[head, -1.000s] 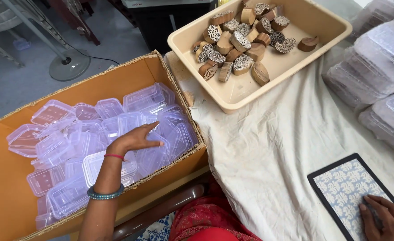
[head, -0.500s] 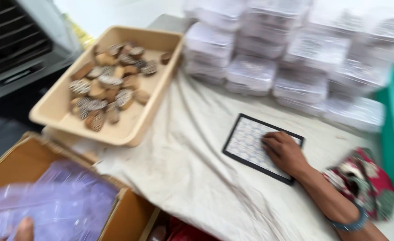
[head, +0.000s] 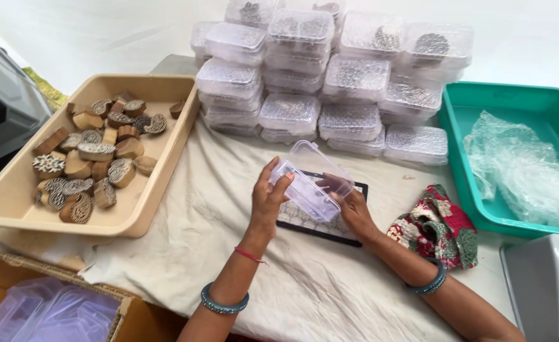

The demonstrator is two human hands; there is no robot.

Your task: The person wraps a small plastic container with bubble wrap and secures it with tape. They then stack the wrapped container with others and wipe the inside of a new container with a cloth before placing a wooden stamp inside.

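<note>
Two hands on one clear box, all else lying idle around them. At far left, a grey machine (head: 4, 107), cut by the frame edge. Below it, a carton (head: 51, 304) of empty clear boxes, only its corner in view. Next, a beige tray (head: 165, 136) on the cloth (head: 228, 215), heaped with carved wooden blocks (head: 92, 164) along its left half. Then the left hand (head: 268, 199), raised above the cloth, fingers and thumb closed round the left end of the box (head: 308, 183). Box held in the air between both hands, over a black-framed patterned pad (head: 317, 221), lid hinged up and away from the body, long axis running from upper left down to lower right, slightly tilted. At its lower right end, the right hand (head: 350, 206), fingers curled on the rim and seemingly reaching inside, though blurred through the plastic. Both grips firm, neither hand nearer than the other, one at each end of the long axis. Behind, well apart, a stack of filled clear boxes (head: 330, 82) against the wall. Right of the pad, a crumpled red-and-green fabric (head: 441, 225). Farther right, a teal tub (head: 520, 107) with bubble wrap (head: 520, 168) inside. At the lower right corner, part of a grey device (head: 545, 285).
</note>
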